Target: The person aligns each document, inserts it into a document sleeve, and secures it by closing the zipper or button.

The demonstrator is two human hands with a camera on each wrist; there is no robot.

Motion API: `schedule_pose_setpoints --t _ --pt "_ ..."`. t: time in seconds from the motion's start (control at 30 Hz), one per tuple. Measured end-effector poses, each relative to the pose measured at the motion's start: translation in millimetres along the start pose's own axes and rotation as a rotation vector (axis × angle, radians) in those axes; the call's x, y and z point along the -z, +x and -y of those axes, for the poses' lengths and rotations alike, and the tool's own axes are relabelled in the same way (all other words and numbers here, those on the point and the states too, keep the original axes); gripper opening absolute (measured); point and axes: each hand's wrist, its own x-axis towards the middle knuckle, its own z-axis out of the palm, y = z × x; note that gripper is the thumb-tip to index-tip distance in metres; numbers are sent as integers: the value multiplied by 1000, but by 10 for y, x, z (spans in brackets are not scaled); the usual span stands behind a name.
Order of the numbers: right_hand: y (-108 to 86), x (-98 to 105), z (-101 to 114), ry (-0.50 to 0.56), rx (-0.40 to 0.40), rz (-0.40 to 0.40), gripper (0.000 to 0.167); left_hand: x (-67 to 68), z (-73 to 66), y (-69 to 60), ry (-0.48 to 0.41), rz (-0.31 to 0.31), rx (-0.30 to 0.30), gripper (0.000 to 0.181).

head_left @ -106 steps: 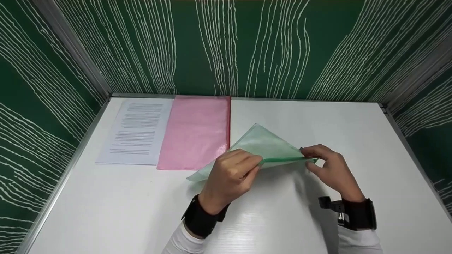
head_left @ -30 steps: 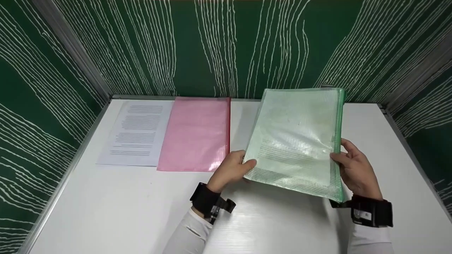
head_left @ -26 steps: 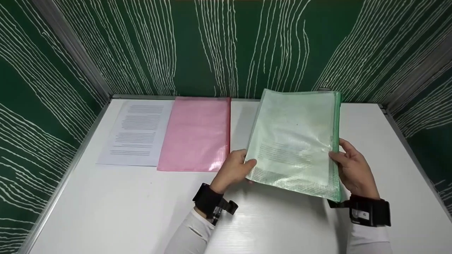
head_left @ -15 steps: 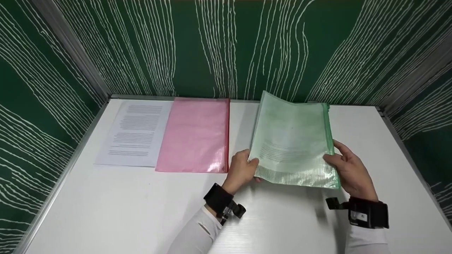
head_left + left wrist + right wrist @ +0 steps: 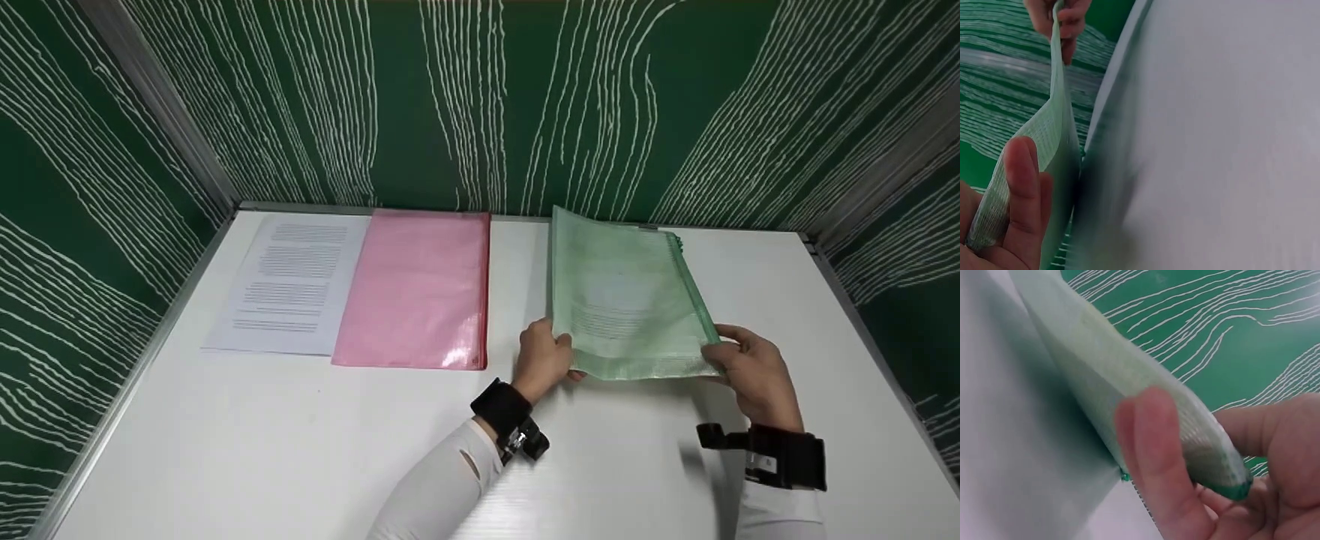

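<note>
Right wrist: fingers under folder

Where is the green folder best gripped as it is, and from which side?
I'd take the green folder near both near corners, from the near side, pinching top and underside, as the left hand and right hand do: its near edge is raised off the table, leaving room underneath, and its thin body bends.

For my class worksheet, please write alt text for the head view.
A person's left hand and right hand hold a translucent green folder by its near corners over a white table. Left of it, a pink folder and a printed sheet lie side by side.
</note>
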Motion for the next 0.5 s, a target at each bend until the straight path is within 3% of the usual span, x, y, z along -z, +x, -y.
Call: schedule_pose_setpoints --t 0.13,0.23,0.4,0.5 --pt "28 -9 -31 -70 -11 -91 55 -38 -6 -13 40 -2 56 10" --pt "41 -14 -57 -93 -27 -149 51 -38 3 -23 139 1 74 9" --pt "56 -9 -105 -150 -50 -213 50 -23 32 -29 371 7 12 14" --pt "65 -1 -133 -202 -70 -206 52 -19 38 -18 483 -12 -36 18"
